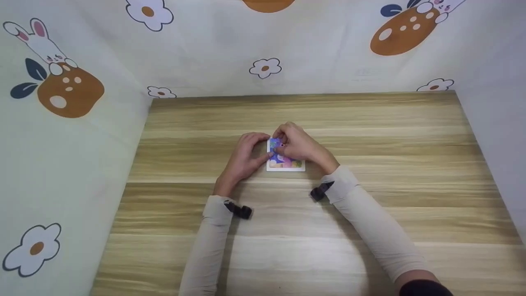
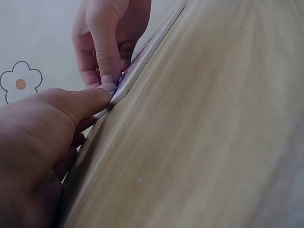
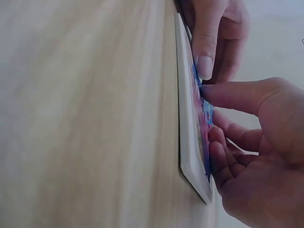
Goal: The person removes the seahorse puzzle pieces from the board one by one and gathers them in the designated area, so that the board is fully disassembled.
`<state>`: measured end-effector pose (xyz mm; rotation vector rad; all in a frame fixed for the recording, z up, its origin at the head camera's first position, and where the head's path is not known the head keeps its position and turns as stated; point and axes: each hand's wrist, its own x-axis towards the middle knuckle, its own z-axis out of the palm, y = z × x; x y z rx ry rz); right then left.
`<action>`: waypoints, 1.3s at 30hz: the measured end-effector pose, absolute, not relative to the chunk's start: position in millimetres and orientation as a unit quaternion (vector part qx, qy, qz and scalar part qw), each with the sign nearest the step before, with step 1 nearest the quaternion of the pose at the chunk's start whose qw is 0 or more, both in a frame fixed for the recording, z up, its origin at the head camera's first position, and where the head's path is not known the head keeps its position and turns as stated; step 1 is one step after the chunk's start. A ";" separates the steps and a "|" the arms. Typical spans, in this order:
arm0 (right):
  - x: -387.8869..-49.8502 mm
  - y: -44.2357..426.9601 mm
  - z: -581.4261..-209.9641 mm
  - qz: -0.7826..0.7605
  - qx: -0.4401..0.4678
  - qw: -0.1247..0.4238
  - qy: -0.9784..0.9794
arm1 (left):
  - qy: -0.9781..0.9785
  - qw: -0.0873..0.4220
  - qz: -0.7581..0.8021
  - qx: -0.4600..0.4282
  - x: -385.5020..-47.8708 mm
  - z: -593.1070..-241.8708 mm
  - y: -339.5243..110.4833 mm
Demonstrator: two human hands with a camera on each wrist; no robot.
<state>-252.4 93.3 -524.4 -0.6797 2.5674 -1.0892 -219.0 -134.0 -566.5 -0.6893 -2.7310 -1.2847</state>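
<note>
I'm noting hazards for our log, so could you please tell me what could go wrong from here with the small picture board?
The picture board lies flat on the table, so a sideways push might slide it. The right hand and left hand work with thumbs close together, so they could get in each other's way.

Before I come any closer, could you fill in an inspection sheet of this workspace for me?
Surface: wood-grain table, streaked light and dark.
Job's things: one small picture board, colourful with a white border, lying flat.
Clutter: nothing seen.
Grips: a person's bare hands. Left hand: thumb on the board's left edge. Right hand: bent over the board, fingers curled, thumb near the other thumb; whether it pinches anything is unclear. A black device sits at each cuff.
Cables: nothing seen.
Surroundings: pale covering printed with flowers, rabbits and fruit.
</note>
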 end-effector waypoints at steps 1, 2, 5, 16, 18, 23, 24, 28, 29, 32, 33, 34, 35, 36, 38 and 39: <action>-252.6 93.7 -524.2 -0.378 -0.236 0.137 0.885 | -0.882 0.023 -0.415 -0.223 -219.2 -566.4 -133.9; -252.7 94.1 -524.0 -0.379 -0.238 0.137 0.884 | -0.881 0.022 -0.415 -0.224 -219.3 -566.3 -133.8; -252.8 95.2 -523.4 -0.387 -0.240 0.138 0.880 | -0.882 0.020 -0.414 -0.225 -219.6 -566.2 -133.9; -252.9 96.3 -527.2 -0.385 -0.267 0.117 0.876 | -0.884 0.014 -0.417 -0.210 -219.1 -566.4 -134.9; -252.3 97.7 -526.1 -0.378 -0.275 0.116 0.876 | -0.884 0.011 -0.420 -0.207 -218.9 -566.7 -134.6; -252.4 101.8 -522.9 -0.374 -0.286 0.115 0.875 | -0.883 0.009 -0.423 -0.202 -218.6 -566.9 -134.5; -252.7 102.1 -522.5 -0.374 -0.286 0.115 0.875 | -0.884 0.009 -0.422 -0.201 -218.4 -566.7 -134.7; -253.9 102.5 -522.8 -0.375 -0.285 0.118 0.874 | -0.887 0.010 -0.417 -0.200 -218.3 -566.7 -135.1; -254.2 102.4 -523.2 -0.376 -0.285 0.118 0.874 | -0.887 0.010 -0.417 -0.201 -218.3 -566.7 -135.2; -254.5 102.0 -524.1 -0.380 -0.281 0.117 0.873 | -0.886 0.010 -0.417 -0.203 -219.0 -567.5 -135.1; -254.4 102.0 -524.2 -0.381 -0.279 0.115 0.874 | -0.885 0.010 -0.417 -0.204 -219.4 -567.7 -135.0; -254.2 102.0 -524.2 -0.383 -0.277 0.114 0.874 | -0.885 0.011 -0.417 -0.204 -219.6 -567.7 -134.9; -254.0 102.0 -524.2 -0.385 -0.274 0.112 0.874 | -0.886 0.012 -0.416 -0.205 -219.7 -567.7 -134.9; -253.9 102.0 -524.0 -0.387 -0.270 0.112 0.874 | -0.886 0.012 -0.415 -0.205 -219.9 -567.7 -134.9; -253.6 101.7 -523.8 -0.393 -0.263 0.113 0.874 | -0.886 0.011 -0.415 -0.206 -220.0 -567.9 -135.0; -253.4 101.6 -523.6 -0.396 -0.258 0.114 0.874 | -0.887 0.011 -0.414 -0.206 -220.1 -568.2 -135.1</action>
